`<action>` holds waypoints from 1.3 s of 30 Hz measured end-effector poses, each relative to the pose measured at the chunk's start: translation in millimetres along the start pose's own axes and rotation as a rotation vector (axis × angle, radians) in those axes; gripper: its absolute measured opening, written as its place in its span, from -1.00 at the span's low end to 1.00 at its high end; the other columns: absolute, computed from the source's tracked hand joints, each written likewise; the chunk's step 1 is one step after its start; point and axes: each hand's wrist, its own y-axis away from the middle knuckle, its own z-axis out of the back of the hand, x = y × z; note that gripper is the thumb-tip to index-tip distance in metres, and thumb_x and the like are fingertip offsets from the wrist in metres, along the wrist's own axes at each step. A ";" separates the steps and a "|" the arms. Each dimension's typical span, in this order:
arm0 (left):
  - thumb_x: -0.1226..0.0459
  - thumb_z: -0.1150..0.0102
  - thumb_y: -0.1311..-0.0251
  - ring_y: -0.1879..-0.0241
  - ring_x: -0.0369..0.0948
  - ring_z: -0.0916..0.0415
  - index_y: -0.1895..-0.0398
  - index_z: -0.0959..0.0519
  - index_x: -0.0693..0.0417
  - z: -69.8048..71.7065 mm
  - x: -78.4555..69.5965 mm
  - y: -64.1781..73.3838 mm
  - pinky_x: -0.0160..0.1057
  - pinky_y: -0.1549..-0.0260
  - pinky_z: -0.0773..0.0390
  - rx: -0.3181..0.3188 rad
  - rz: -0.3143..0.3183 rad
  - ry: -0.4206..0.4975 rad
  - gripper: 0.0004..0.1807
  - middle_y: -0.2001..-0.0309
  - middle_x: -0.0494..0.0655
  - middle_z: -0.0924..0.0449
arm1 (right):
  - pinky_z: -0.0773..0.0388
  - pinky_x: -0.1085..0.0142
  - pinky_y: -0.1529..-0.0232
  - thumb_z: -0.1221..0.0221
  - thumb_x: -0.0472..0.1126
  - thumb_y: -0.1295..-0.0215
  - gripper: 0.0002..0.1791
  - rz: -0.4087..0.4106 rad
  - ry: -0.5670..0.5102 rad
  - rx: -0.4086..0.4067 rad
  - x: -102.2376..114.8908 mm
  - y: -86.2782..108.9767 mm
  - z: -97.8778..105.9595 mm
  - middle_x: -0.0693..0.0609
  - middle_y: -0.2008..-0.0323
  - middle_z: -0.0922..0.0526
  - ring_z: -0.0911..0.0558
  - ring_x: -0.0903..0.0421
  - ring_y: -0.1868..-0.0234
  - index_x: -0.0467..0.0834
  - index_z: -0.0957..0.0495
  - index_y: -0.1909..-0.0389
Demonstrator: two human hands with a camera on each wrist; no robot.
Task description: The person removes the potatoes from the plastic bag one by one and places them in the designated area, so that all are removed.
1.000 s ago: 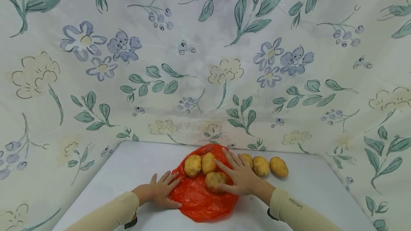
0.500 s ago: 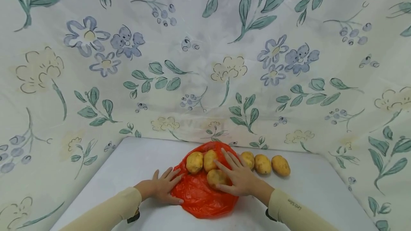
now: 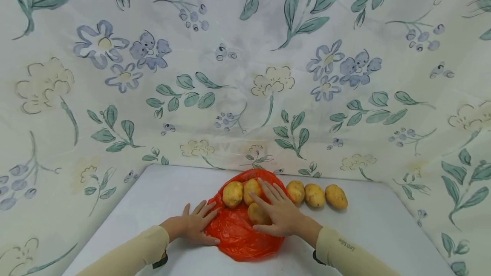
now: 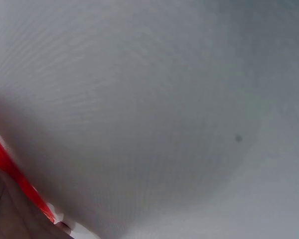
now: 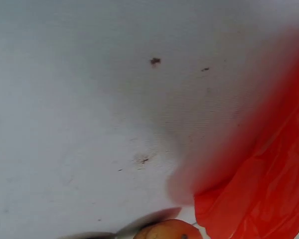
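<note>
A red plastic bag (image 3: pixel 245 242) lies spread on the white table, with three potatoes visible on it: one at left (image 3: pixel 232 194), one in the middle, and a lower potato (image 3: pixel 257 214) partly covered by my right hand. That right hand (image 3: pixel 284 214) lies over the bag's right side, fingers spread and straight, thumb and palm against the lower potato. On the bag's left edge rests my left hand (image 3: pixel 193 226), its fingers also spread. The left wrist view catches only a corner of the left hand (image 4: pixel 12 209) beside a red strip of bag.
Three more potatoes stand in a row just right of the bag, the outermost potato (image 3: pixel 336 197) farthest right. A floral cloth (image 3: pixel 238 110) rises behind the white table (image 3: pixel 168 186). Small dark specks mark the tabletop in the right wrist view.
My right hand has shifted slightly left, covering more of the lower potato. The left hand keeps its place on the bag's edge. The camera view has shifted a little.
</note>
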 end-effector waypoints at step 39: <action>-0.53 -0.07 0.10 -0.56 0.17 0.31 -0.54 -0.12 -0.02 -6.1 0.8 -1.7 0.52 -0.33 0.34 0.002 -0.019 0.052 0.22 -0.58 0.01 0.09 | -0.04 -0.34 -0.41 0.02 0.49 -0.23 -0.03 -0.062 -0.273 0.233 -4.9 14.4 -18.5 0.10 -0.59 0.53 0.16 -0.18 -0.60 0.34 0.20 -0.57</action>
